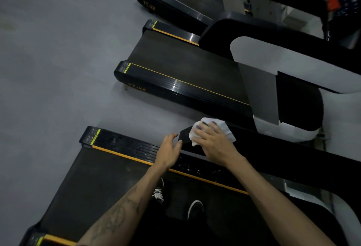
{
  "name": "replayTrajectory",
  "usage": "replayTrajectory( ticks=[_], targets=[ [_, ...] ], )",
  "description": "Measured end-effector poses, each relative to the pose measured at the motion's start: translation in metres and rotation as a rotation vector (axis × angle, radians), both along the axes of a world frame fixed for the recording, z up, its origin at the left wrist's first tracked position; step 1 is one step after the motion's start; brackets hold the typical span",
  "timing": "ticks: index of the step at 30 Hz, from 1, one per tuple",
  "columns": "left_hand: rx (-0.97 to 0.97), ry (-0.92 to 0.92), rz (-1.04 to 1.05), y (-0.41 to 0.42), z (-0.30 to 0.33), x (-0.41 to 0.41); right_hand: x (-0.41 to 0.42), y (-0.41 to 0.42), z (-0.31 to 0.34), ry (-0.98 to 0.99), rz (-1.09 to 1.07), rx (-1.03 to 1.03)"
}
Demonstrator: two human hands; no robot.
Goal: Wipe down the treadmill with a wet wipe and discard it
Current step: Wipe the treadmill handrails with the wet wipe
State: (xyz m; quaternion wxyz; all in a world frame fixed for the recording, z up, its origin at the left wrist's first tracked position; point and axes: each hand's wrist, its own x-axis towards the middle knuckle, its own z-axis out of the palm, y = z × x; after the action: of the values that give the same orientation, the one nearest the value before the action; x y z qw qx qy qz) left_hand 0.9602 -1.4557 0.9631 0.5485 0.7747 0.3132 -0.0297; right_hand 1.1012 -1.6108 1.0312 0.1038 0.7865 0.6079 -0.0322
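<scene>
**Wipe on the black handrail**

The person stands on the treadmill (pixel 109 183), on its dark belt. An orange stripe runs along the belt's far edge. Past that edge there is a strip of bare grey floor (pixel 58 70), then a second treadmill (pixel 185 74) and a third one behind it.

The right hand (pixel 213 140) lies flat with fingers spread. It presses the white wipe (pixel 213 126) onto the end of the black handrail (pixel 293 158).

The left hand (pixel 170 148) holds nothing. Its fingers are loosely bent, just beside the tip of the handrail. Both arms reach forward.
</scene>
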Motion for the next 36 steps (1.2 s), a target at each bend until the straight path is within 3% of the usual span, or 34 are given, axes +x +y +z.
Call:
replayTrajectory(
  ticks=[3,6,9,13,16,19,22,24,28,32,36],
  targets=[
    [-0.088,0.027,0.041,-0.010,-0.013,0.008,0.003,0.001,0.003,-0.015,-0.138,0.040],
    [-0.178,0.083,0.051,-0.018,-0.028,0.010,-0.014,0.032,-0.006,-0.089,-0.256,-0.100],
    [-0.222,0.140,0.036,-0.018,-0.038,0.008,-0.025,0.041,-0.010,-0.163,-0.116,-0.274],
    [-0.318,0.121,0.083,-0.016,-0.044,0.005,-0.012,0.017,0.000,-0.097,0.101,-0.154],
    [-0.392,0.089,0.138,-0.016,-0.047,0.005,-0.005,0.013,0.003,-0.125,-0.018,-0.111],
    [-0.445,0.083,0.140,-0.017,-0.047,0.004,-0.019,0.044,-0.001,-0.180,-0.148,-0.278],
    [-0.443,0.105,0.132,-0.016,-0.050,0.000,-0.045,0.051,-0.014,-0.263,0.018,-0.464],
    [-0.414,0.129,0.161,-0.011,-0.054,-0.005,-0.052,0.037,-0.013,-0.269,0.099,-0.457],
    [-0.425,0.151,0.259,-0.003,-0.059,-0.012,-0.045,0.030,-0.002,-0.220,-0.008,-0.354],
    [-0.469,0.149,0.308,0.001,-0.065,-0.016,-0.041,0.063,-0.016,-0.321,-0.156,-0.484],
    [-0.589,0.134,0.432,-0.003,-0.075,-0.017,-0.057,0.077,-0.044,-0.359,-0.016,-0.621]
  ],
)
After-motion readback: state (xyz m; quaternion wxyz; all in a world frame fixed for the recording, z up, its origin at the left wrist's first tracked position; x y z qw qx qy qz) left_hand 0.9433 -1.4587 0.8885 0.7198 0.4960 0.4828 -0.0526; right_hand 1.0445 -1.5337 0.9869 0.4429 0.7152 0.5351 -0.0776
